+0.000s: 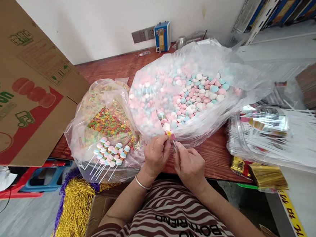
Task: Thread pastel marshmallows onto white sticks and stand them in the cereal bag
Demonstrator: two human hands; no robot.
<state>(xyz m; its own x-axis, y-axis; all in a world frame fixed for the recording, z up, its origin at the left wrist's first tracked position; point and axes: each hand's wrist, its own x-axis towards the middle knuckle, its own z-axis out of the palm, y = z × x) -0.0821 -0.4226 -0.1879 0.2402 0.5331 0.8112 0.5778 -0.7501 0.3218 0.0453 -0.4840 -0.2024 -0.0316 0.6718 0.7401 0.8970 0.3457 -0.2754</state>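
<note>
My left hand (156, 155) pinches a small candy piece (170, 135) at the tip of a thin clear stick (174, 144), which my right hand (188, 164) grips lower down. Both hands meet at the table's front edge, just before a large clear bag of pink, blue and white candies (196, 90). To the left, a smaller clear bag holds multicoloured ring candies (110, 122). Several finished candy skewers (110, 152) lie across its front.
A big printed cardboard box (23, 88) leans at the left. Stacks of clear wrappers (278, 135) and gold twist ties (267, 176) lie at the right. Gold and purple bead strings (72, 211) hang at the lower left. A blue device (162, 36) stands by the wall on the wooden table (217, 157).
</note>
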